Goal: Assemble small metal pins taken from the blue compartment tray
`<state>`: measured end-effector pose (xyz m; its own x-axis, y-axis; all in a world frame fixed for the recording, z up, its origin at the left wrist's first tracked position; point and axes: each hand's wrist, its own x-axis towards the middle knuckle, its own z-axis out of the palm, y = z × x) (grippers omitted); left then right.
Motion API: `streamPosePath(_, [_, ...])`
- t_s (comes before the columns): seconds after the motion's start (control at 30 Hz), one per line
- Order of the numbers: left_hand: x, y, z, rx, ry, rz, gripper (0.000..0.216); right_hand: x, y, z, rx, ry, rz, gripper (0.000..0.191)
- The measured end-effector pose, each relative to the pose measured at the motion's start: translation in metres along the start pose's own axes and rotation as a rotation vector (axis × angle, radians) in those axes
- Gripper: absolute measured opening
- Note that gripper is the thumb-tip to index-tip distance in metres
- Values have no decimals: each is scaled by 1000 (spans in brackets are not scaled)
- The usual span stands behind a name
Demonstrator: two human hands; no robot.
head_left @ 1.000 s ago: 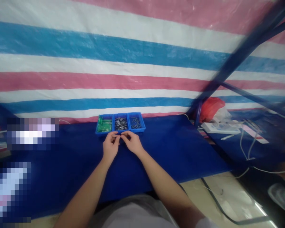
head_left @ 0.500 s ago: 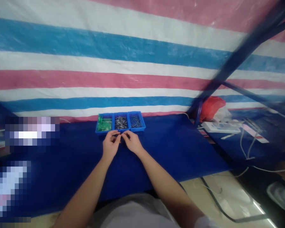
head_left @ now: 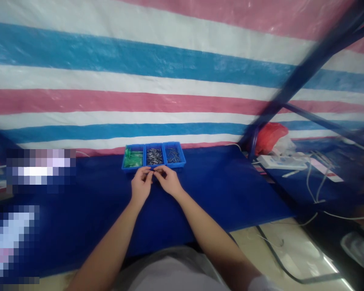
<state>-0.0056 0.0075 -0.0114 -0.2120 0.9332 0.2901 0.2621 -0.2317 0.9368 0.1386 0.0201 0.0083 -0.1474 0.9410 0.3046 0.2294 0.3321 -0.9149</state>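
Observation:
My left hand (head_left: pixel 141 183) and my right hand (head_left: pixel 168 180) meet fingertip to fingertip just in front of three joined blue bins. Both are closed in a pinch; whatever lies between the fingers is too small to make out. The left bin holds green pieces (head_left: pixel 133 157), perhaps in clear wrapping. Many short metal pins or screws (head_left: pixel 154 156) fill the middle bin, directly beyond my fingertips. In the right bin (head_left: pixel 178 165) there are fewer thin dark metal pieces (head_left: pixel 172 155).
The bins stand at the back of a blue-covered table (head_left: pixel 224 190), against a striped tarp (head_left: pixel 139 85). At the right, a second table carries a red bag (head_left: pixel 271 137), a white box (head_left: pixel 280 161) and loose cables (head_left: pixel 311 186). A dark metal post (head_left: pixel 303 74) slants at the right.
My fingertips have shifted very slightly to the left, with the right hand's fingers closer to the left's. The bins and the rest stay put.

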Motion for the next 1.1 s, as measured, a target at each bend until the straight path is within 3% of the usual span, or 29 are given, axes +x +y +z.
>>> streamPosePath(0.57, [0,-1,0,61,-29,23,27,0,-2,-2,-13,14,59,14])
streamPosePath(0.83, [-1,3,0,37,-27,-17,26,0,1,-1,-28,-24,10,12])
streamPosePath(1.1, [-1,3,0,-7,-32,-1,30,1,0,-4,-117,-47,43,22])
